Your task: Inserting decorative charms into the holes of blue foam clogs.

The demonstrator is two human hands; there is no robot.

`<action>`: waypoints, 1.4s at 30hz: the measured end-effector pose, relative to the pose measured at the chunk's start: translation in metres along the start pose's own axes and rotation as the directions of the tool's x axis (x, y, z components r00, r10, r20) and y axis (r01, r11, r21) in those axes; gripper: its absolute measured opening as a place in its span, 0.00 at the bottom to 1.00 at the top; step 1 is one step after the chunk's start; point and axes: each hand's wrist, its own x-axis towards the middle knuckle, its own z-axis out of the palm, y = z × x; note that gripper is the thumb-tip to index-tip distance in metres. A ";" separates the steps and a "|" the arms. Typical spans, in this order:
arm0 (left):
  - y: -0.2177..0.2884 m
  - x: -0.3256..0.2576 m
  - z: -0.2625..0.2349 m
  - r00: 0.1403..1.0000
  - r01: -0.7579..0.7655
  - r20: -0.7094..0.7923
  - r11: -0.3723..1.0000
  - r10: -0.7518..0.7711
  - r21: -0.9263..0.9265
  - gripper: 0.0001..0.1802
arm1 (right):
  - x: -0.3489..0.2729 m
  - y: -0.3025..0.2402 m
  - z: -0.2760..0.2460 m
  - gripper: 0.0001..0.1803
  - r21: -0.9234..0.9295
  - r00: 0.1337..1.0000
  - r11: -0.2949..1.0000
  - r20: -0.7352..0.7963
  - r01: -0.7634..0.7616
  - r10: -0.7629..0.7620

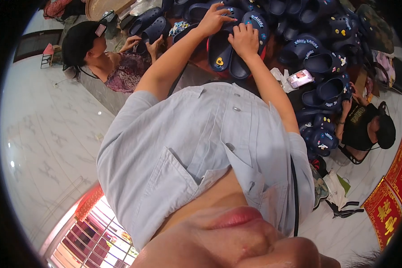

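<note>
In front of me lies a pair of navy clogs; the left clog (pixel 218 52) carries a yellow heart charm. My right hand (pixel 245 39) rests on the right clog (pixel 240 68), its fingers bent over the upper near a lettered charm and small blue charms. What lies beneath those fingertips is hidden. Just beyond and to the left, my left hand (pixel 214 20) reaches over the toes of the clogs with thumb and forefinger apart. I make out nothing between them.
Many decorated navy clogs (pixel 299 47) are piled ahead and right. Left of the pair is a heap of small colourful charms (pixel 179 28). A lit phone (pixel 300 79) lies by white tissue (pixel 281 78). One person (pixel 129 67) handles clogs at left, another (pixel 362 120) at right.
</note>
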 end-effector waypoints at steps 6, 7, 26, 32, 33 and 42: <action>0.004 0.030 -0.022 0.981 -0.179 0.043 0.970 0.189 -0.167 0.13 | 0.000 0.003 0.001 0.16 -0.037 0.997 0.999 -0.078 0.001 -0.004; 0.003 0.033 -0.022 0.973 -0.223 0.021 0.961 0.230 -0.163 0.11 | 0.000 0.002 0.002 0.16 -0.036 0.997 0.999 -0.076 0.002 -0.005; -0.010 0.032 0.001 0.949 -0.314 0.020 0.947 0.316 -0.071 0.08 | 0.000 0.002 0.001 0.17 0.030 1.000 1.000 -0.012 -0.002 0.002; -0.001 0.029 -0.010 0.962 -0.270 0.037 0.962 0.271 -0.033 0.12 | 0.000 0.001 -0.001 0.17 0.031 1.000 1.000 -0.008 0.007 -0.006; -0.001 0.030 -0.012 0.961 -0.244 0.113 0.967 0.251 -0.072 0.12 | 0.000 0.000 -0.001 0.17 0.035 1.000 0.999 -0.013 0.013 -0.012; -0.010 0.029 -0.024 0.921 -0.298 0.259 0.954 0.289 -0.005 0.18 | 0.000 -0.003 0.000 0.16 0.015 0.996 0.999 -0.084 0.044 -0.042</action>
